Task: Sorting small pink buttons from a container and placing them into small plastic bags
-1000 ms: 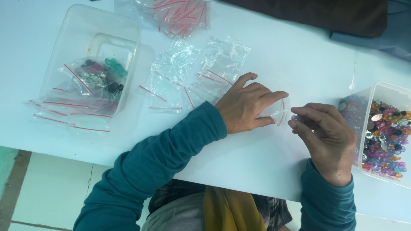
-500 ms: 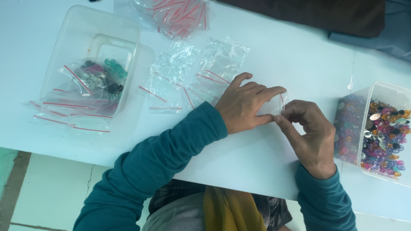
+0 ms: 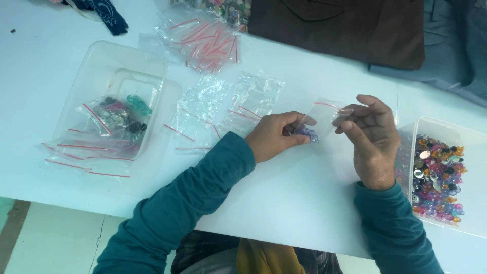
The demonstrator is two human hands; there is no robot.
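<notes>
Holding: both hands grip one small clear zip bag (image 3: 318, 122) just above the white worktop (image 3: 284, 193), near the middle of the view.
Left hand (image 3: 274, 136): closed, fingers pinching the bag's lower corner, where a few pale purple beads (image 3: 306, 134) sit.
Right hand (image 3: 370, 142): fingertips pinched on the bag's red-striped mouth, at 2 o'clock from the beads.
Bag axis: long axis runs from 8 o'clock to 2 o'clock, the mouth pointing toward 2 o'clock and the filled end toward 8 o'clock.
Right tub (image 3: 472, 223): clear plastic, at 3 o'clock of the right hand and just beside it, full of mixed coloured beads (image 3: 437, 172) in pink, orange, purple and green.
Left tub (image 3: 91, 71): clear plastic, at 9 o'clock, well apart from the hands; it holds filled zip bags (image 3: 119, 114) with dark and teal pieces, and more flat bags spill over its near edge.
Loose empty bags (image 3: 223, 104): lying flat at 10 o'clock of the left hand.
Bundle of bags (image 3: 203, 38): red-striped, in a clear wrapper, at 11 o'clock near the worktop's far edge.
</notes>
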